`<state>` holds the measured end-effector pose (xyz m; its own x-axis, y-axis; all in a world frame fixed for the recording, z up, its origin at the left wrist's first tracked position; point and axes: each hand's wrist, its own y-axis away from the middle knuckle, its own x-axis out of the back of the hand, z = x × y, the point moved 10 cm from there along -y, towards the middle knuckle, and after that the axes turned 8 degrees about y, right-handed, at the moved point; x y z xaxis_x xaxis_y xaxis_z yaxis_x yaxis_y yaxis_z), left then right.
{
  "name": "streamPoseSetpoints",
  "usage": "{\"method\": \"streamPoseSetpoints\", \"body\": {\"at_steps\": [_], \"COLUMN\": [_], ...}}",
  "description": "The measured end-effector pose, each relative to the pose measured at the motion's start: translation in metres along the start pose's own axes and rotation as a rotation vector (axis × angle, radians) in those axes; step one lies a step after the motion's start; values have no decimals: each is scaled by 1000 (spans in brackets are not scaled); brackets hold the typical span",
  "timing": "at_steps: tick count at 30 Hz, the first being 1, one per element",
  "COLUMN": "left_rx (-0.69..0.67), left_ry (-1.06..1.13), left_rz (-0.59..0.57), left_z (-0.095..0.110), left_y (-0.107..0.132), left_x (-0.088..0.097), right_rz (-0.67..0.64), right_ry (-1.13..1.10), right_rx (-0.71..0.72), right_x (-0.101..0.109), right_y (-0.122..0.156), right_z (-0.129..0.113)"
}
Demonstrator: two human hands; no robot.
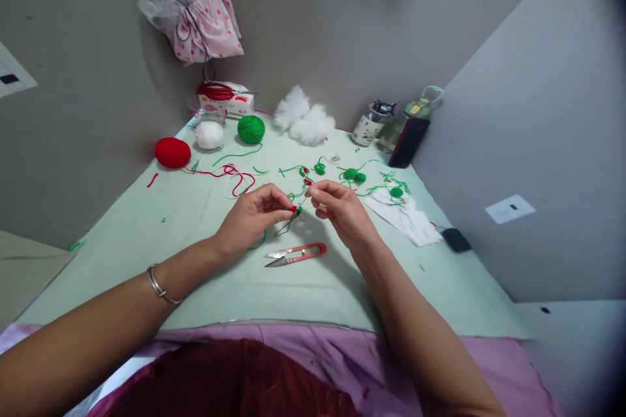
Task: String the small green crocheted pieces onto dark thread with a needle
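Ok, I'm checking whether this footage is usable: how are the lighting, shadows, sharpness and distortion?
Head view: soft light, no strong glare; head view: a soft shadow on the table near the right hand; head view: snips fairly clear, but the small red-and-green piece in the left hand lacks detail; head view: wide-angle stretch, right edge dark and blurred.

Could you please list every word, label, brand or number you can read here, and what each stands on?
No text can be read.
White box: red print, too small and blurred.
Pen cup: dark markings, too small to tell whether they are letters.
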<state>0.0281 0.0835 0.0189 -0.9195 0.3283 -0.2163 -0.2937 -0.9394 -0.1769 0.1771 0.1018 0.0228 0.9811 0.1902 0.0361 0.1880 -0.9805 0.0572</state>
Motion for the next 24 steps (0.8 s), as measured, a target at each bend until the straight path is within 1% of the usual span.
{"method": "streamPoseSetpoints", "body": {"at_steps": [3,7,9,10,12,14,15,16,17,20,21,22,24], "left_rx": [74,129,145,154,181,219,233,241,241,225,225,227,233], "left_ry": [61,121,147,165,209,247,261,272,281,287,283,280,282], "left_rz": [-9,-26,-26,-34,-60,-81,-84,-82,-77,-58,-57,-58,-59], "left_z": [-6,-11,-13,-14,-17,-20,-21,-21,-21,-18,-18,-18,-18], "left_y": [-2,-1,-1,-1,0,1,2,2,2,0,0,0,0], "left_x": [0,-1,-2,-3,-6,-8,-8,-8,-7,-6,-6,-6,-7], "right_rz": [-10,100,130,123,67,2,-9,6,48,246,298,332,355], "right_ry": [-116,-211,-276,-304,-344,-392,-426,-461,-490,-519,-518,-519,-526], "right_rx": [-18,0,-45,-79,-134,-143,-133,-121,-109,-87,-87,-90,-99], "right_x": [1,19,26,28,27,29,33,40,51,89,98,105,109], "right_y": [-4,-8,-9,-9,-9,-9,-10,-12,-15,-20,-21,-22,-23], "right_z": [4,2,5,6,7,3,1,0,1,8,11,14,18]}}
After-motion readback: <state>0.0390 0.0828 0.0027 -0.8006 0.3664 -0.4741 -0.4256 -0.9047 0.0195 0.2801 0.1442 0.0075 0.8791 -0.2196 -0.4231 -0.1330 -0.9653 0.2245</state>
